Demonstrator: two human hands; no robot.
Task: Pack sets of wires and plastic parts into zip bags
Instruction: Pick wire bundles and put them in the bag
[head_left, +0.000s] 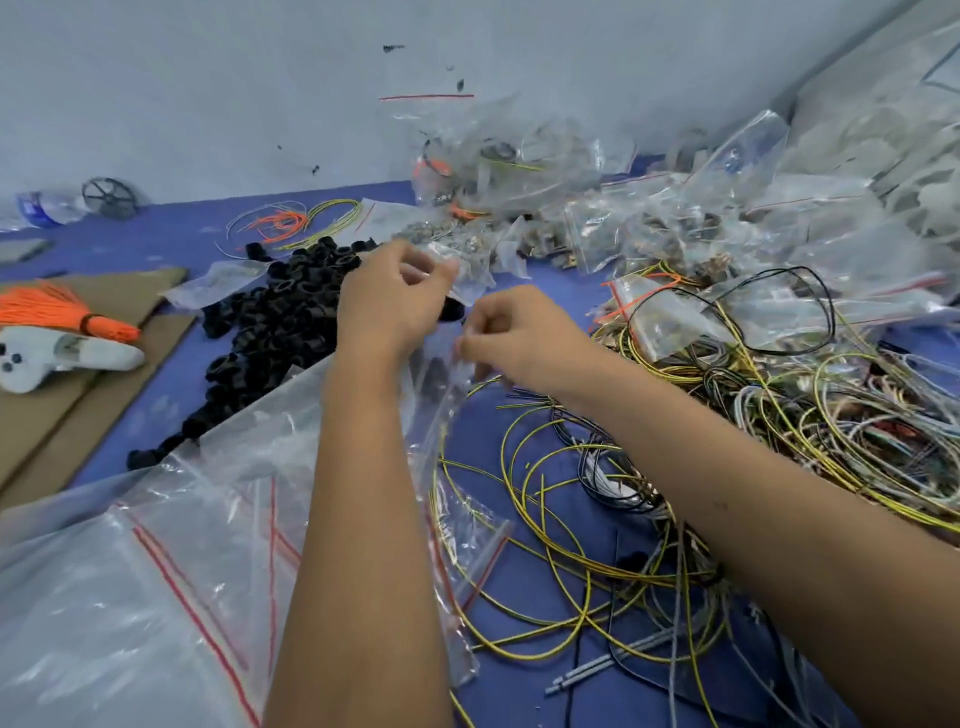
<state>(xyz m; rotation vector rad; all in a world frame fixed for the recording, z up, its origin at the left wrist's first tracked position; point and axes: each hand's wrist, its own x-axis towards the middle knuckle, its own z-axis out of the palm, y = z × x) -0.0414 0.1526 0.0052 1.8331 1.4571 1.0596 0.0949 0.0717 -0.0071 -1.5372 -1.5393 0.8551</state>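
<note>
Clear plastic is the stuff of the whole job here: nearest the camera a loose heap of empty zip bags (156, 571) with red seal lines lies on the blue table (171, 353), just left of the black plastic parts' near end. To the right of that heap, yellow-green wires (545, 545) loop over the table, tangling farther right into a mixed bundle. Above them, right of the black plastic parts (270, 332), both hands meet on one small zip bag (441, 364): the left hand (389, 306) has its fingers curled and pinches the bag's upper edge, and the right hand (514, 338) pinches the edge opposite. What the bag holds I cannot tell; it looks crumpled and slack. My reading is that the step in hand is working the bag's mouth, opening it for filling or pressing it shut. The next move needs the two lips kept parted or aligned evenly. Beyond the black parts, filled bags (649, 218) pile toward the wall.
</note>
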